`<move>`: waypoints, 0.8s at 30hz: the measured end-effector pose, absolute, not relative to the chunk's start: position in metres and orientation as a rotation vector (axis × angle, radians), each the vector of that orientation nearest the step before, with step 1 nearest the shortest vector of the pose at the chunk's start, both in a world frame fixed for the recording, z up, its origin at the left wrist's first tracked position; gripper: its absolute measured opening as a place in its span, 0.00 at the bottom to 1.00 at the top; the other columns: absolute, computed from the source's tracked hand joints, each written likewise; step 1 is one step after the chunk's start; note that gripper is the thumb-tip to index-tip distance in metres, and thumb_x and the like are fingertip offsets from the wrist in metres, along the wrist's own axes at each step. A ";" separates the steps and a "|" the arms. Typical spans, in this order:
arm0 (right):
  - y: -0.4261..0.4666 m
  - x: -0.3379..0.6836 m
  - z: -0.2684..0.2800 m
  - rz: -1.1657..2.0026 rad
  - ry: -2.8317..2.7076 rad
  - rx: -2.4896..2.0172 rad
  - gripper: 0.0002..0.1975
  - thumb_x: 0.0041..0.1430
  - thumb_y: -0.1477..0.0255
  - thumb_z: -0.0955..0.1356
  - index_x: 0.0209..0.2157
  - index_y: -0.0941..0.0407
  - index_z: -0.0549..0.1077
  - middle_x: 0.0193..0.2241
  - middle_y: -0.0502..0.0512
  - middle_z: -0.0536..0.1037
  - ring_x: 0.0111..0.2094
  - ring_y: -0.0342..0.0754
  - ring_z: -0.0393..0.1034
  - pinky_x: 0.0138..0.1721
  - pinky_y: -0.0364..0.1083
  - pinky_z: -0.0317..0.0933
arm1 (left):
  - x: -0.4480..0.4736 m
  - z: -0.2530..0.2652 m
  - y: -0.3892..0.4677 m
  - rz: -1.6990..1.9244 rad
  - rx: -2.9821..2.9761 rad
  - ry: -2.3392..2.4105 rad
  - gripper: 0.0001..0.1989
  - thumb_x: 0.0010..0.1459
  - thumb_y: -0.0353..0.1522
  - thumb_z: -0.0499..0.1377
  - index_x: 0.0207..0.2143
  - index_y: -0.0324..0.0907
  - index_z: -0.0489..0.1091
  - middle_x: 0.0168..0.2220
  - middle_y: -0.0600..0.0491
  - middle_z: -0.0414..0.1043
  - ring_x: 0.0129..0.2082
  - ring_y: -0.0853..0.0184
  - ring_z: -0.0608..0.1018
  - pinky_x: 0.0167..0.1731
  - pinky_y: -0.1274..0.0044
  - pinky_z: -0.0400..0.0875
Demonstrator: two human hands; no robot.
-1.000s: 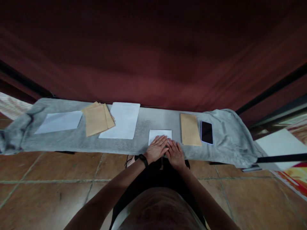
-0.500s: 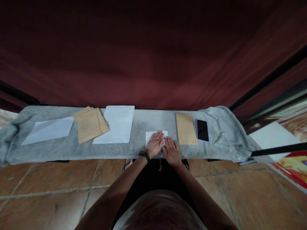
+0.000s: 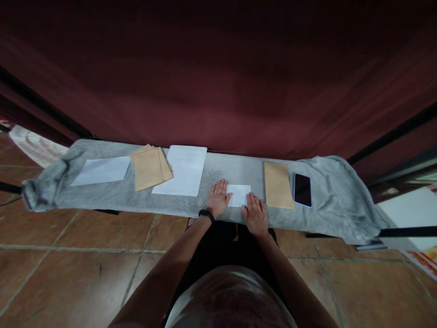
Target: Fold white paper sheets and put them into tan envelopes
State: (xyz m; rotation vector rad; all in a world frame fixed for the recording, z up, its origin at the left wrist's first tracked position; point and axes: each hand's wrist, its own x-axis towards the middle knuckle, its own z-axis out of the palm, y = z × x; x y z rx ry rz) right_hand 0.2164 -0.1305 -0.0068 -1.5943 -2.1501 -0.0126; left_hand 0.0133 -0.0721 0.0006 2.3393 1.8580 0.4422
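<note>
A small white sheet of paper, which looks folded, lies flat on the grey cloth in front of me. My left hand rests flat over its left edge, fingers stretched out and thumb on the paper. On the opposite side, my right hand lies palm down with fingers extended, its fingertips at the paper's lower right corner. Neither hand grips anything. Just right of my right hand is a brown envelope. Part of the paper's left edge is hidden under my left hand.
The grey cloth covers a narrow bench. On the left lie a white sheet, several brown envelopes and a larger white sheet partly under them. A phone sits at right. Behind hangs a dark red curtain.
My hands have slid apart, left hand to the paper's left side and right hand to its right, uncovering its middle. The whole view has shifted and tilted slightly.
</note>
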 end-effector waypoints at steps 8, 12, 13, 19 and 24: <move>-0.131 0.217 -0.011 -0.034 -2.143 -1.580 0.29 0.73 0.65 0.55 0.70 0.61 0.52 0.67 0.67 0.61 0.67 0.59 0.56 0.66 0.63 0.48 | 0.038 0.004 -0.086 0.490 2.322 1.859 0.31 0.71 0.40 0.41 0.71 0.37 0.46 0.72 0.44 0.48 0.72 0.56 0.50 0.70 0.59 0.43; -0.132 0.217 -0.010 -0.025 -2.191 -1.615 0.28 0.73 0.67 0.54 0.69 0.63 0.54 0.67 0.67 0.61 0.67 0.60 0.55 0.66 0.63 0.47 | 0.059 0.007 -0.097 0.364 2.488 1.580 0.27 0.71 0.39 0.42 0.69 0.45 0.54 0.71 0.51 0.51 0.72 0.59 0.51 0.70 0.60 0.43; -0.132 0.217 -0.010 -0.020 -2.197 -1.623 0.28 0.73 0.67 0.54 0.69 0.63 0.54 0.67 0.67 0.61 0.67 0.59 0.55 0.67 0.63 0.46 | 0.061 0.007 -0.098 0.352 2.495 1.569 0.27 0.71 0.39 0.42 0.69 0.45 0.55 0.71 0.51 0.51 0.72 0.59 0.51 0.70 0.59 0.43; -0.132 0.218 -0.009 -0.003 -2.200 -1.639 0.28 0.72 0.67 0.55 0.69 0.64 0.54 0.67 0.66 0.60 0.67 0.59 0.55 0.67 0.62 0.45 | 0.053 0.008 -0.097 0.328 2.525 1.539 0.27 0.71 0.41 0.43 0.69 0.45 0.55 0.72 0.51 0.50 0.72 0.59 0.51 0.70 0.59 0.43; -0.131 0.218 -0.011 -0.026 -2.194 -1.623 0.29 0.72 0.67 0.55 0.70 0.63 0.53 0.67 0.66 0.60 0.67 0.59 0.55 0.67 0.62 0.45 | 0.045 0.010 -0.104 0.335 2.488 1.632 0.28 0.70 0.45 0.46 0.69 0.49 0.55 0.71 0.50 0.50 0.72 0.55 0.52 0.69 0.53 0.40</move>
